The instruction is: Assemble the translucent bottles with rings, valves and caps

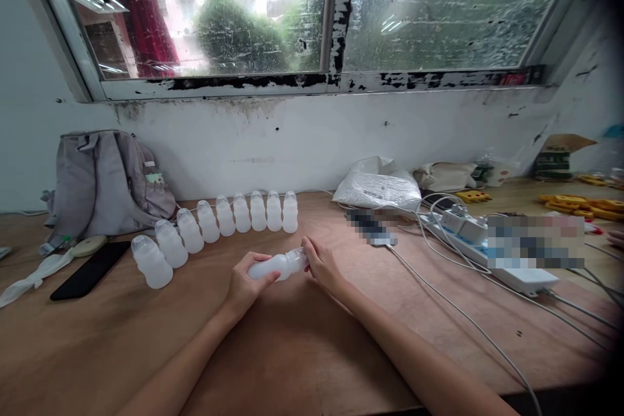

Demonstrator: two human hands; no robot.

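Note:
A frosted white baby bottle [275,266] lies nearly level between my hands, above the wooden table [302,357]. My left hand [251,276] wraps round its body at the base end. At the other end, the fingers of my right hand [319,263] close on the clear cap [295,258]. Beyond my hands, several similar capped bottles [225,216] stand upright in a curved row, from the front left bottle [153,263] to the back right bottle [290,213]. Whether the cap is seated on the held bottle cannot be made out.
A grey backpack [104,182] leans on the wall behind a black phone-like slab [90,270]. To the right lie a silvery plastic bag [377,188], a white power strip [524,276] and loose cables [453,312]. Yellow pieces [580,206] sit at the far right.

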